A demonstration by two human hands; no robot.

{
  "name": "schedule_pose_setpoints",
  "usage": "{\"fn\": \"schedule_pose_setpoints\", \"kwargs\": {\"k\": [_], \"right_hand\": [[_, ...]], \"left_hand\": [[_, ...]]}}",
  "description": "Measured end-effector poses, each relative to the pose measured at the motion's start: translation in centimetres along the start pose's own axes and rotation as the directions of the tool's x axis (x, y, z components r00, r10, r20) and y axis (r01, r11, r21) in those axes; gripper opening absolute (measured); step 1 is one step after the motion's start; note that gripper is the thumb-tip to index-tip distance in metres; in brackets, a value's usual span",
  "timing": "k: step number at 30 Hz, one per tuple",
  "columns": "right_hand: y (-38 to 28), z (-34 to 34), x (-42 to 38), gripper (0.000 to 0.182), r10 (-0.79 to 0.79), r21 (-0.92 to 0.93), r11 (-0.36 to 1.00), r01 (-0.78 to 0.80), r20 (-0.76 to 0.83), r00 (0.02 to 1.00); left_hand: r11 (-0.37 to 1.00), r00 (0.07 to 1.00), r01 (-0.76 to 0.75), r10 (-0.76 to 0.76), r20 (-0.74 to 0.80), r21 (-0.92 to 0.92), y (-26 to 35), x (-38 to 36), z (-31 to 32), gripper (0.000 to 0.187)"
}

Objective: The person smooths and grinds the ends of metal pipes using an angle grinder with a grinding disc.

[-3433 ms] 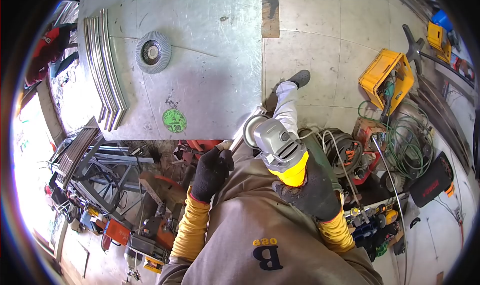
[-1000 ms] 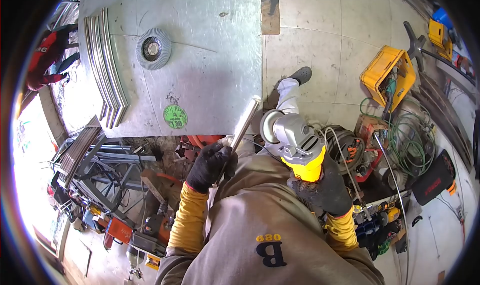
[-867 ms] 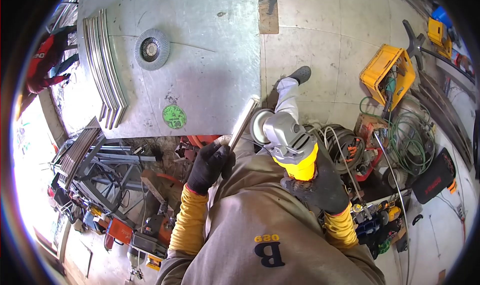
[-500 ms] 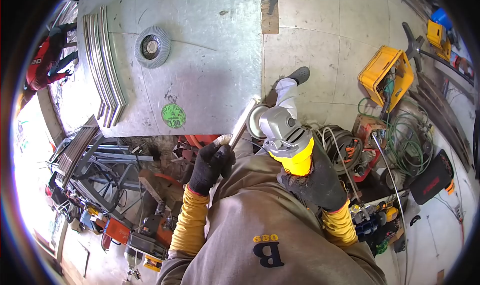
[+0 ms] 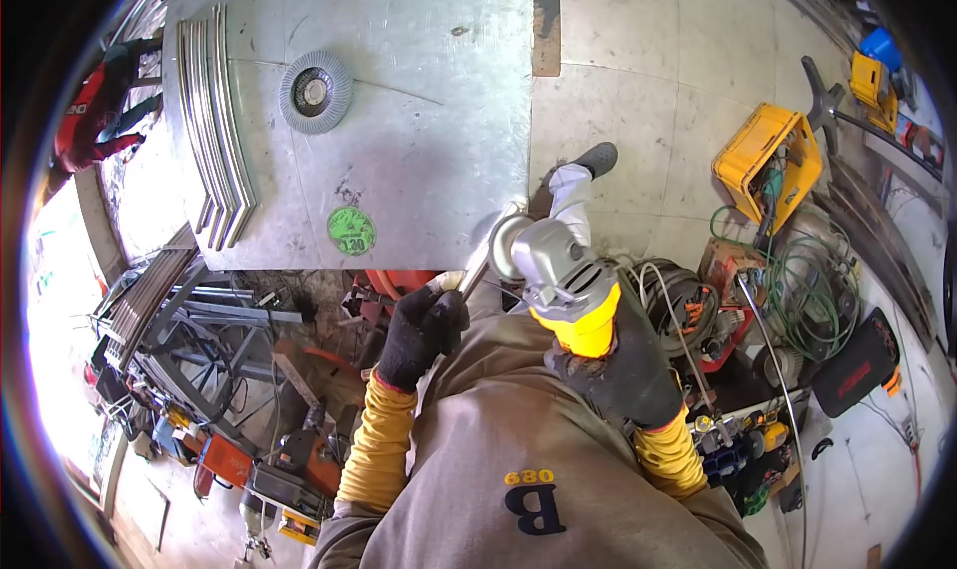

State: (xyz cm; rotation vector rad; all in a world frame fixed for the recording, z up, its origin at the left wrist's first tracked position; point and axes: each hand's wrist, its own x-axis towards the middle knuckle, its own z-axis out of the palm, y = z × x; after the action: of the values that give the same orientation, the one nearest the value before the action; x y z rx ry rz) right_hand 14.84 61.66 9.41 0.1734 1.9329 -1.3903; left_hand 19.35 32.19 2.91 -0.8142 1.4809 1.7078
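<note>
My left hand (image 5: 423,336), in a dark glove with a yellow sleeve, is closed around the lower end of a narrow metal bar (image 5: 475,278). The bar slants up to the edge of the metal table. My gloved right hand (image 5: 630,368) is wrapped around the yellow body of an angle grinder (image 5: 570,273). Its pale round disc (image 5: 506,249) lies against or very close to the upper part of the bar; exact contact is hard to make out. Glare washes out the bar's far end.
On the metal table (image 5: 429,160) lie several bent metal strips (image 5: 214,130) and a grey flap disc (image 5: 315,92). A yellow crate (image 5: 743,175), coiled green hose (image 5: 812,295) and tools crowd the right floor. Metal frames (image 5: 199,340) stand left. A person in red (image 5: 88,120) is at far left.
The grinder has shifted slightly left and toward me along the bar. My left hand keeps its hold almost unmoved. The table sits a little further right in view.
</note>
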Motion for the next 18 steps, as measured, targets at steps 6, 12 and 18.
{"fn": "schedule_pose_setpoints", "kwargs": {"k": [6,12,18], "right_hand": [[0.1,-0.4,0.1,0.087,-0.131,-0.089,0.988,0.126,-0.055,0.990],[0.7,-0.3,-0.1,0.087,-0.015,-0.083,0.996,0.012,-0.041,0.999],[1.6,-0.2,-0.1,0.085,0.046,0.028,0.999,-0.045,-0.039,0.998]], "left_hand": [[0.999,0.999,0.019,-0.018,0.035,-0.026,-0.5,0.1,-0.6,0.038],[0.998,0.997,0.045,-0.043,0.056,-0.045,-0.8,0.1,-0.9,0.036],[0.997,0.988,0.070,-0.065,0.140,-0.028,-1.8,0.5,-1.8,0.031]]}}
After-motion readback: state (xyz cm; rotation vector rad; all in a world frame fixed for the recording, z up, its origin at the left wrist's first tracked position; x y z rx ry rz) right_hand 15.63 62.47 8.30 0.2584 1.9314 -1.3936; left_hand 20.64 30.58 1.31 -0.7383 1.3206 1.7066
